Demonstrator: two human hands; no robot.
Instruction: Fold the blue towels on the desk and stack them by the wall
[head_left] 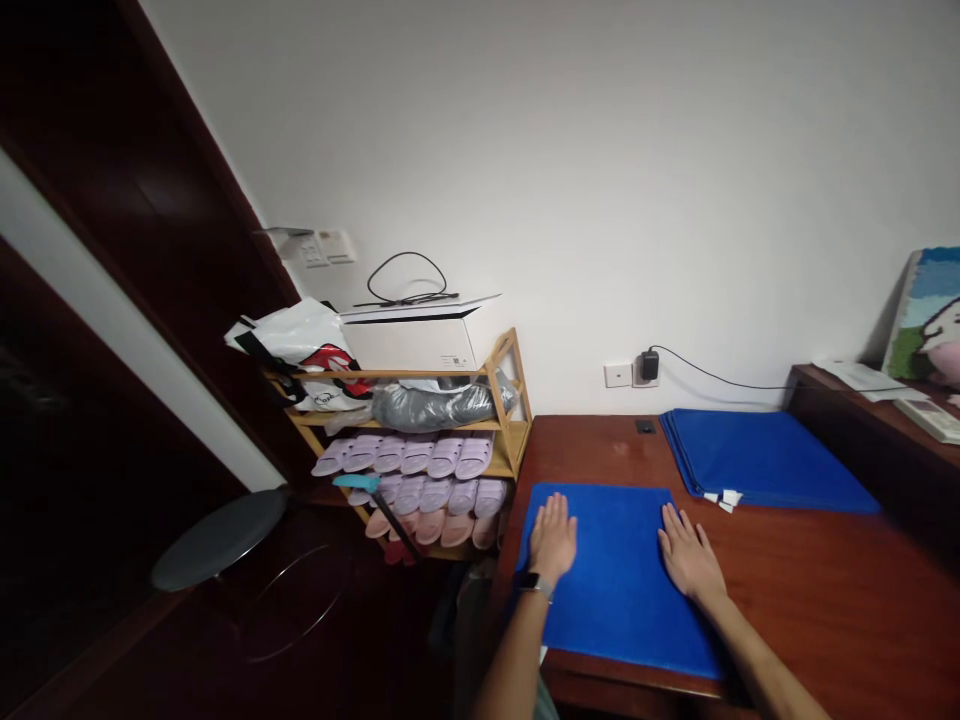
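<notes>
A blue cloth (611, 580) lies flat on the brown wooden table (795, 580), close to its left end. Stretched out on the cloth's left side is my left hand (553, 537), palm down, with a watch at the wrist. My right hand (691, 553) rests flat along the cloth's right edge, fingers spread a little. Neither hand grips anything. Farther back on the right sits a stack of folded blue cloths (765, 455), with several white tags at its near left corner.
Left of the table stands a wooden rack (517, 440) with rows of slippers (446, 455), a white box (420, 340) and a bag. A round stool (221, 540) is farther left. A black adapter (649, 364) is plugged into the wall, its cord running right to a raised ledge.
</notes>
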